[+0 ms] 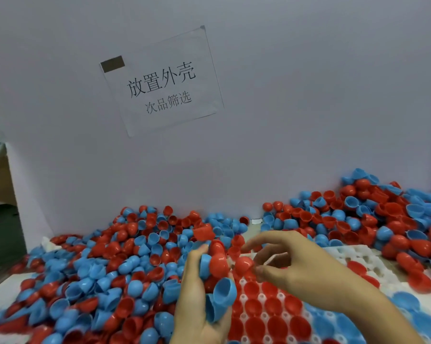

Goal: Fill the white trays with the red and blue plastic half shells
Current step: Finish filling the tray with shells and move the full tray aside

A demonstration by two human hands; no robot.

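Note:
My left hand (197,301) is raised above the table and cradles a handful of half shells (218,265), several red and blue ones stacked against its palm and fingers. My right hand (293,266) reaches in from the right and pinches a single red half shell (244,264) between thumb and fingers, right beside the handful. Below both hands lies a white tray (261,297) whose pockets hold red shells (274,306) in the middle and blue shells (333,321) to the right. A second white tray (355,256) with open pockets lies behind my right hand.
Loose red and blue half shells (115,274) cover the table to the left, and a taller heap (373,214) rises at the back right. A white wall with a printed paper sign (162,83) stands close behind. A dark opening (1,234) lies at the left edge.

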